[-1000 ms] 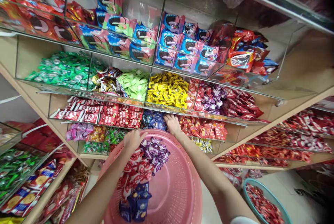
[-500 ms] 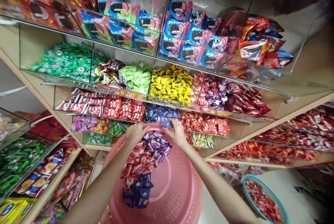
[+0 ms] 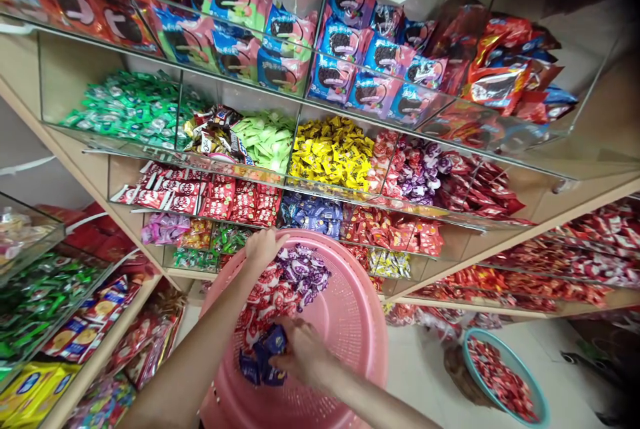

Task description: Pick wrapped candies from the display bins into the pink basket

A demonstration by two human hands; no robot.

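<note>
A pink plastic basket (image 3: 350, 282) stands in front of me, with my left hand (image 3: 263, 250) closed on its far left rim. Down inside it, my right hand (image 3: 306, 352) has its fingers curled at a small pile of dark blue wrapped candies (image 3: 270, 346), thumb and forefinger on either side of a packet; my fingers partly cover the pile. Red-and-white wrapped candies (image 3: 273, 296) lie just beyond, and purple-and-white wrapped candies (image 3: 305, 272) sit against the far wall of the basket.
Shelves with glass dividers hold yellow candies (image 3: 333, 152), green candies (image 3: 133, 109), blue candies (image 3: 313, 216) and red packets (image 3: 243, 201). Boxed cookie packs (image 3: 340, 39) fill the upper shelf. A teal basin (image 3: 537, 382) of red candies is at floor level, right. Another shelf (image 3: 107, 342) runs along my left.
My right hand has come from the far rim, where it held a blue wrapped candy, down into the basket at the blue pile. My left hand stays on the rim.
</note>
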